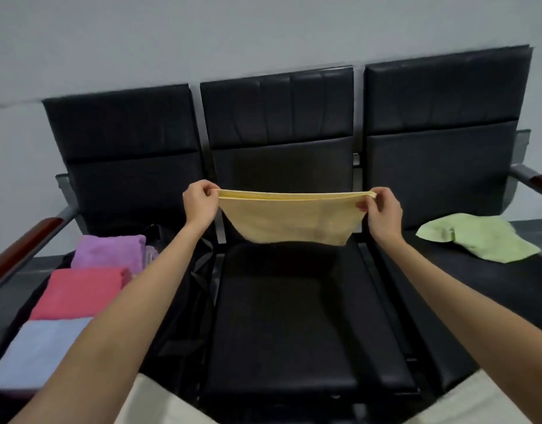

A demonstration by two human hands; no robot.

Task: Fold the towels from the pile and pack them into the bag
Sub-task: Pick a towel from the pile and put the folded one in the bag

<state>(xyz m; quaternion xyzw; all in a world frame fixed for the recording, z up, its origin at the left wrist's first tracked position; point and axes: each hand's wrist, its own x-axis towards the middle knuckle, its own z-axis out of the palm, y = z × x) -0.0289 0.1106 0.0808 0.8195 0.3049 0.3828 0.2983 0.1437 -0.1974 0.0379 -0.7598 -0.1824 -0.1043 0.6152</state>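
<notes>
You're facing a three-seat black bench (pixel 282 316), and the black bag (pixel 184 301) lies open on the left seat w/ three folded towels already in it: blue towel (pixel 40 347) nearest you, red towel (pixel 80 292) behind it, purple towel (pixel 107 250) farthest back. The yellow towel (pixel 286 220) hangs in the air over the middle seat, already doubled, two edges lined up along the top and the fold sagging below. Your left hand (pixel 199 206) pinches its left top corner, your right hand (pixel 381 211) pinches the right one, so both are closed on cloth and spread well apart. Judging by the sag, it's light, soft and limp, no stiffness, prob. not slippery, nothing to break; it'll droop wherever you let go. Best hold is at the corners through both layers, keeping the top edge taut. One green towel (pixel 477 238) lies crumpled on the right seat, unfolded.
</notes>
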